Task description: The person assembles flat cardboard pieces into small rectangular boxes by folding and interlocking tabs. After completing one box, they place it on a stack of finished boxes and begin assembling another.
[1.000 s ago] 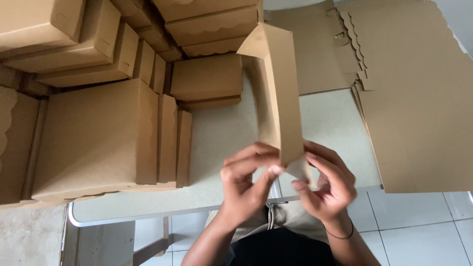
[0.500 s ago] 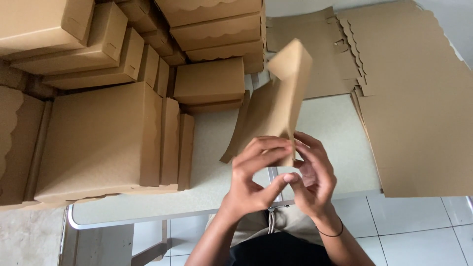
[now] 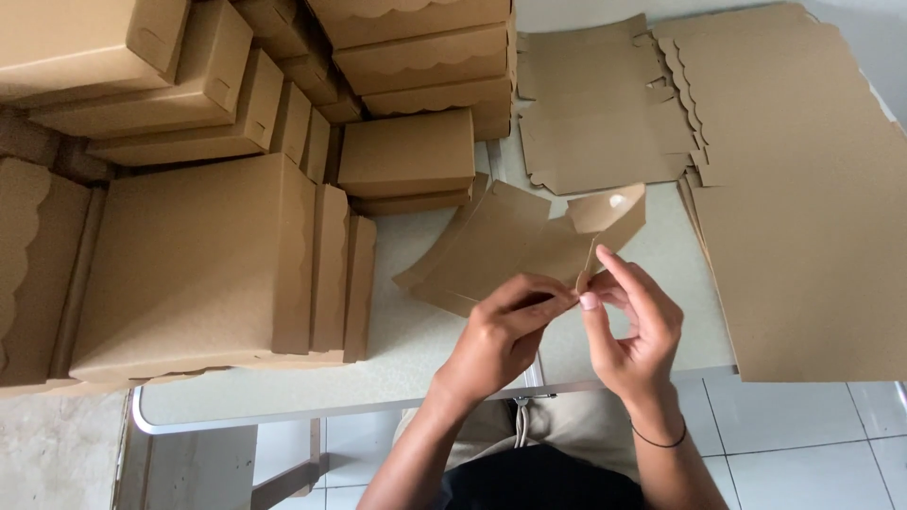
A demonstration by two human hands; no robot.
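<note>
Since the earlier frames, the brown die-cut cardboard box blank (image 3: 515, 247) has swung down from standing nearly upright between the hands to lying low and almost flat over the pale bench (image 3: 416, 340), its long axis now running from the lower left up to the right, away from the person. Both hands meet at its near right corner: the left hand (image 3: 501, 335) is clenched with thumb and forefinger pinching a thin folded edge of the blank, and the right hand (image 3: 635, 326) pinches the same edge from the other side, fingers raised. A small tab with a pale round spot (image 3: 614, 203) stands just beyond the grip, up and to the right. Most of the blank stretches left and away from the grip, so the left hand is the nearer one to its body. Farther left of the grip sit stacked, folded brown cardboard boxes (image 3: 198, 264); to the right and beyond lie flat brown cardboard sheets with scalloped edges (image 3: 803, 217). A thin dark band (image 3: 658, 441) circles the right wrist.
</note>
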